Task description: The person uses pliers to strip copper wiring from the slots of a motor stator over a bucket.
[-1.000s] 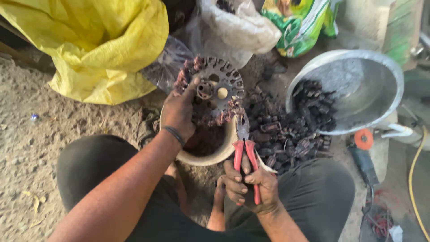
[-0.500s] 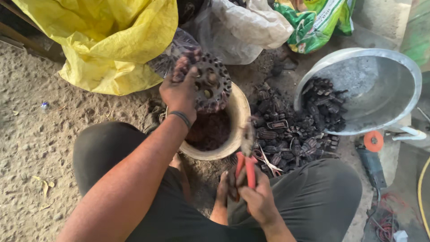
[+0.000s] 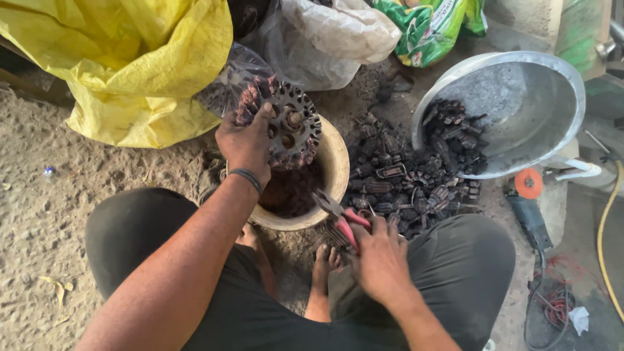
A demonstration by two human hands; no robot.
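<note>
My left hand point(image 3: 247, 146) grips a round, rusty metal disc with holes and toothed slots point(image 3: 292, 127), holding it tilted over a tan bowl point(image 3: 338, 162) that contains dark reddish scraps. My right hand point(image 3: 380, 260) holds red-handled pliers point(image 3: 341, 218), jaws pointing up-left toward the bowl's rim. I am squatting, with my bare feet beside the bowl.
A pile of small dark metal pieces point(image 3: 403, 182) spills from a tipped silver basin point(image 3: 513, 110) at right. A yellow sack point(image 3: 130, 71), a clear plastic bag point(image 3: 325, 39) and a green bag point(image 3: 429, 29) lie behind. A power tool with an orange disc point(image 3: 530, 195) and cables rest at right.
My left hand has tilted the disc further over the bowl. My right hand with the pliers has dropped lower and swung its jaws toward the bowl's rim.
</note>
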